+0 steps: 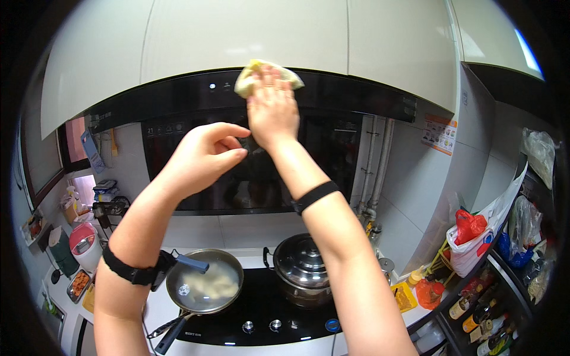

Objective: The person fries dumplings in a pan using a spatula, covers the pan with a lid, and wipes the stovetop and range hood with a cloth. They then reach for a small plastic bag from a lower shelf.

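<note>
My right hand (272, 111) presses a pale yellow cloth (244, 83) with its fingers laid flat. Behind the cloth are the black upper strip of the range hood (178, 91) and the lower edge of a cream cabinet door (249, 31). A small lit icon shows on the strip, left of the cloth. To the left and lower, my left hand (202, 155) is raised in front of the hood's glossy black panel (276, 187). Its fingers are curled, the thumb stands apart from the index finger, and nothing shows in it.
On the black gas hob (249, 307) stand a frying pan (205, 307) with pale food in cloudy liquid and a lidded steel pot (299, 262). A rice cooker (84, 244) and a food tray (79, 285) are left. Bottles (476, 316) and bags (472, 249) fill the right side.
</note>
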Demonstrator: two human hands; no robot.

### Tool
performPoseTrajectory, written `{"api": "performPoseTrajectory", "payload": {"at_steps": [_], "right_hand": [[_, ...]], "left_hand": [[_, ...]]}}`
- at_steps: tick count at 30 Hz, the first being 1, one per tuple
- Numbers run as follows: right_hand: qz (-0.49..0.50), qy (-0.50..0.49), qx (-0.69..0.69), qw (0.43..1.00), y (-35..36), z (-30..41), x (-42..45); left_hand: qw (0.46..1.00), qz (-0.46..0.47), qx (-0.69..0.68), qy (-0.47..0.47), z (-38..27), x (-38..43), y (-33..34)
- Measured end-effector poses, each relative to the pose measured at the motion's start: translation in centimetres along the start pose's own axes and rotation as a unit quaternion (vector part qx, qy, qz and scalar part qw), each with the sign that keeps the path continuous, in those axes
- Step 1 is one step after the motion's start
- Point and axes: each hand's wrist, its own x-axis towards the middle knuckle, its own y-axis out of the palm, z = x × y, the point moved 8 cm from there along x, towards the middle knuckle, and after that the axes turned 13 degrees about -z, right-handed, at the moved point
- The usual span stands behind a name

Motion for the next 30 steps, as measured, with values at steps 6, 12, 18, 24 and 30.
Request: {"api": "performPoseTrajectory", "payload": {"at_steps": [6,12,18,24,30], "right_hand": [[-0.113,0.081,-0.081,0.987,-6.7,-15.5,0.8],[-0.116,0.141,-0.207,0.961,-12.6,-32.2,-2.4],[-0.224,0.353,-0.123,0.9,-11.6,-30.0,-5.6],[-0.163,0.17,-0.125,0.964,-6.7,-14.8,-2.9],[-0.046,0.056,-0.046,0.996,1.3,3.6,0.8]], "left_hand": [[1.0,0.013,-0.008,0.016,-2.8,0.2,5.5],[0.999,-0.005,-0.002,-0.035,0.2,0.0,3.2],[0.998,-0.049,-0.002,-0.035,0.8,-1.4,-2.5],[0.995,-0.08,0.049,-0.041,2.4,-3.1,-7.7],[0.991,-0.112,0.047,-0.06,5.8,-4.8,-13.2]]}}
